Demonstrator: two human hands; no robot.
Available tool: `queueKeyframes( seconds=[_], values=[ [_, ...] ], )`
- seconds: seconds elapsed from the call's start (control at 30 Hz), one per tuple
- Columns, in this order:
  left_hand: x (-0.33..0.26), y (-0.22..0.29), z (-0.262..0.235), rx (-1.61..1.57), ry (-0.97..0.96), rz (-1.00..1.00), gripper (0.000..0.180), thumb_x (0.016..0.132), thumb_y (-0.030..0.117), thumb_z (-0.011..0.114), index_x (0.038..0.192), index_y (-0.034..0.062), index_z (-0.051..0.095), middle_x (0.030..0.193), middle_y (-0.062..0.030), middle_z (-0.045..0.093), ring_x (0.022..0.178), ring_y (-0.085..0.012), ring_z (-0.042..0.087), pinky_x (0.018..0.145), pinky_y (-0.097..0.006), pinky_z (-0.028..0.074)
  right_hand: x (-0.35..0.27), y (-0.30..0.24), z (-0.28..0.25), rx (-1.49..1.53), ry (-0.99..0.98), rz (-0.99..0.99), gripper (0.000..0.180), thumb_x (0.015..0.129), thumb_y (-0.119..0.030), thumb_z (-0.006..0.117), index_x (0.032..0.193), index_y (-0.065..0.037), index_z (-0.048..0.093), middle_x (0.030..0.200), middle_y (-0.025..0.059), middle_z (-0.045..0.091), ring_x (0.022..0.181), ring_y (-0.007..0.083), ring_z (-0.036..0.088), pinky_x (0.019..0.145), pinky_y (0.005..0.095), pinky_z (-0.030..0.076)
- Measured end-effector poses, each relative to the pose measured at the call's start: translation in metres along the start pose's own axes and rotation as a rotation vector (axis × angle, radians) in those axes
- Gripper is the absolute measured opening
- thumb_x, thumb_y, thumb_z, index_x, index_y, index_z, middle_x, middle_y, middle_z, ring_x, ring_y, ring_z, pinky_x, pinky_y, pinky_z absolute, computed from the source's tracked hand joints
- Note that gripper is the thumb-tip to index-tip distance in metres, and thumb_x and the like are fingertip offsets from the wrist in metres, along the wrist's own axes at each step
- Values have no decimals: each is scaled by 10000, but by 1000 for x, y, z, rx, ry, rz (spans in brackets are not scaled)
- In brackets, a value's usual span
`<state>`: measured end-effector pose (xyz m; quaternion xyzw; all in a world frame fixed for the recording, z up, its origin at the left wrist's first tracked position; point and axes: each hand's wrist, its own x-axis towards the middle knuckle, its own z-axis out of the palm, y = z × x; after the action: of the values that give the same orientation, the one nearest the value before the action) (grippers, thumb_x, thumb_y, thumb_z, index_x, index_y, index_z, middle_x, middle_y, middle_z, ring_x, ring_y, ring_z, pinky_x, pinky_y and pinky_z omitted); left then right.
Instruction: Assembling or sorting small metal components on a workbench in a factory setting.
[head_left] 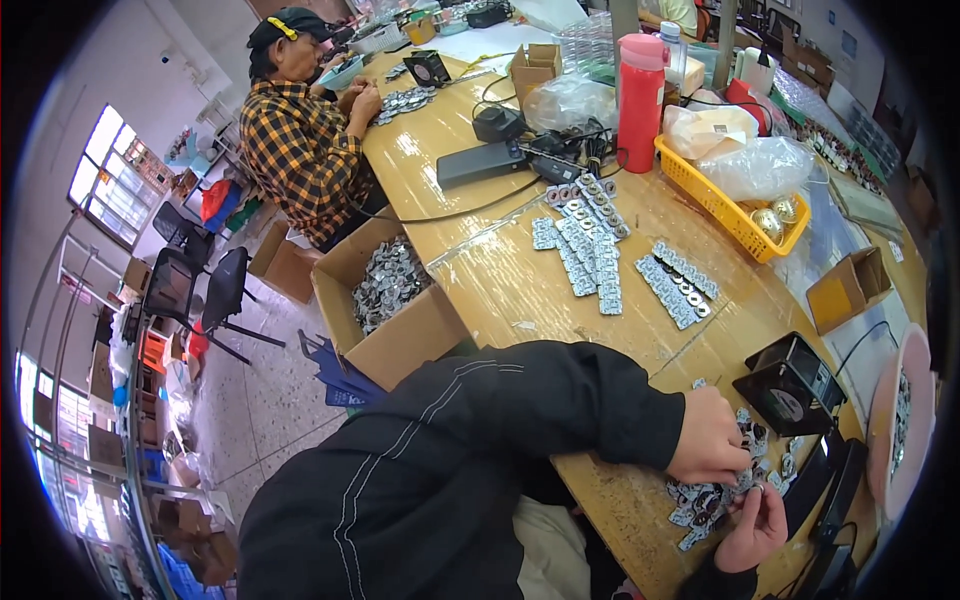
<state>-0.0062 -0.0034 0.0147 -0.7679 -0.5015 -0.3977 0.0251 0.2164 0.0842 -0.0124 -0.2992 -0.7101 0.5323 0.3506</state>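
Over a pile of small silvery metal parts [697, 505] at the table's near right edge, my left hand [712, 440] reaches in with fingers curled downward and closed; what they hold, if anything, is hidden. Close below it, my right hand [757, 530] pinches a small silvery part between thumb and forefinger, its exact kind too small to tell. The fingertips of both hands almost meet. A small black square fan [790, 385] stands just beyond the pile. Further up the table lie flat strips of joined grey parts with round centres [672, 285] and another cluster of strips [590, 245].
A pink basin [900, 420] with more parts stands at the right. Beyond are a yellow basket [735, 210], a red bottle [640, 105], a cardboard box [850, 290] and black adapters with cables [480, 165]. A parts-filled carton [385, 300] sits left; a co-worker [300, 140] works at the far left.
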Motion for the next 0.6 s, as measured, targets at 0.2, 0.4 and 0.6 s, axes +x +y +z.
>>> queueKeyframes(
  seconds=[0.2, 0.4, 0.6],
  values=[
    [-2, -1, 7, -22, 43, 51, 250, 758, 298, 686, 705, 106, 535, 573, -49, 560, 535, -306, 590, 441, -418, 411, -1, -2, -4, -143, -52, -117, 135, 902, 23, 564, 1018, 61, 621, 820, 59, 615, 660, 83, 528, 595, 196, 421],
    [-4, 2, 8, 35, 40, 65, 235, 778, 255, 664, 696, 96, 512, 565, -41, 530, 508, -270, 564, 408, -401, 387, 8, -26, 4, -333, -100, -315, 118, 854, 62, 578, 950, 78, 645, 784, 90, 630, 625, 110, 549, 575, 220, 431],
    [-4, 2, 6, 37, 21, 107, 204, 792, 246, 650, 714, 100, 530, 570, -41, 538, 508, -265, 564, 408, -398, 387, 17, -33, -1, -418, -264, -513, 124, 822, 68, 575, 924, 94, 640, 725, 136, 630, 594, 173, 581, 572, 256, 453]
  ],
)
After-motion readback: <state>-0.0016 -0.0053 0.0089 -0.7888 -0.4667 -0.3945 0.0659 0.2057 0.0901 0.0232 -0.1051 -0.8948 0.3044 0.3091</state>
